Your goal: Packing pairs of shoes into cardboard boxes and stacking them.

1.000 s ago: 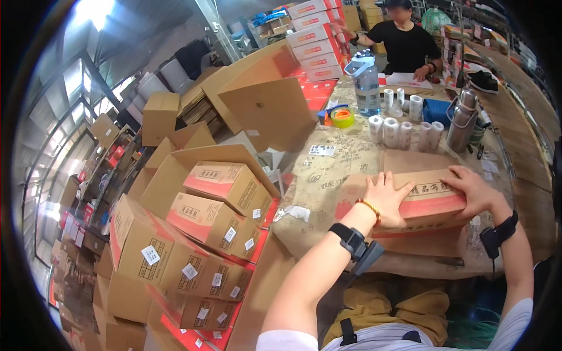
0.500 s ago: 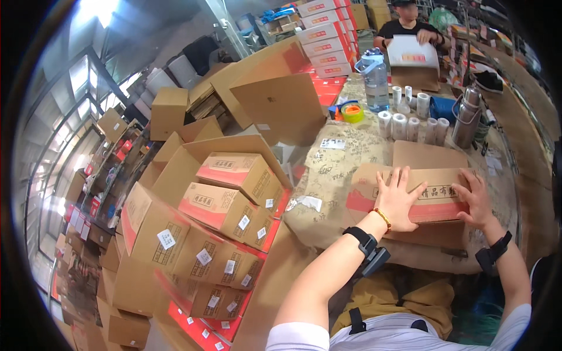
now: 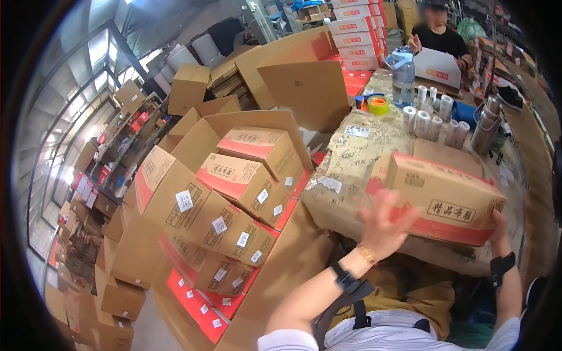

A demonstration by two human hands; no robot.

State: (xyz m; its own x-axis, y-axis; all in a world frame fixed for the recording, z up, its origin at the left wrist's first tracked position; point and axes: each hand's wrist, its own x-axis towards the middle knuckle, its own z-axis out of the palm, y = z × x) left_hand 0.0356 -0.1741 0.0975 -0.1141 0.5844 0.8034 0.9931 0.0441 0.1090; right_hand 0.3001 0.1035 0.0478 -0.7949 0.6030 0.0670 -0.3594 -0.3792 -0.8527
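Note:
A brown cardboard box with a red band and dark printing is on the table in front of me, its near side tipped into view. My right hand grips its right end, fingers partly hidden behind the edge. At the lower left corner of the box is my left hand, smeared by motion, with its fingers spread; whether it touches the cardboard is hard to tell. Behind the box lies another plain brown cardboard piece.
Beyond it on the paper-covered table stand several white rolls, a steel flask, a water bottle and a tape roll. Stacked labelled boxes fill the left. Across the table a person handles a white-lidded box.
The box has turned so its printed long side faces me. My left hand has left its top and come nearer. My right hand has slid down to its right end. The view has shifted left.

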